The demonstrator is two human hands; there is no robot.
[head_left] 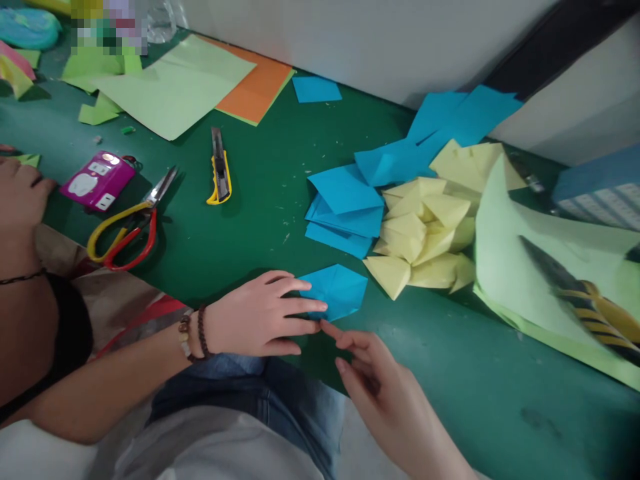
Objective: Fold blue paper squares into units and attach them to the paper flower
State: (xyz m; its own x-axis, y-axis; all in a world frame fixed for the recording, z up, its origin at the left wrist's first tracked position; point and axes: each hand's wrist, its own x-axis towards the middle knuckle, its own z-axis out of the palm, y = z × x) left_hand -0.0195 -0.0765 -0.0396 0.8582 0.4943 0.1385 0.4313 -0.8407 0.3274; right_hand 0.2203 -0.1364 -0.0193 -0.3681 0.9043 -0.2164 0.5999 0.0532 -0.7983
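Observation:
A blue folded paper [340,293] lies flat near the front edge of the green table [260,233]. My left hand [267,313], with a beaded bracelet at the wrist, rests palm down with spread fingers, its fingertips on the left part of the paper. Just below the paper's lower edge is my right hand [373,373], index finger stretched toward my left fingertips and the other fingers loosely curled; nothing shows in it. Several blue folded papers [345,200] are stacked beyond, beside a pile of pale yellow folded pieces [425,227].
Scissors [135,230], a purple socket box [100,180] and a yellow cutter [220,170] lie to the left. Another person's hand [23,193] rests at the left edge. Green sheets [530,267] with a dark, yellow-striped tool [585,300] are at the right; a wall stands behind.

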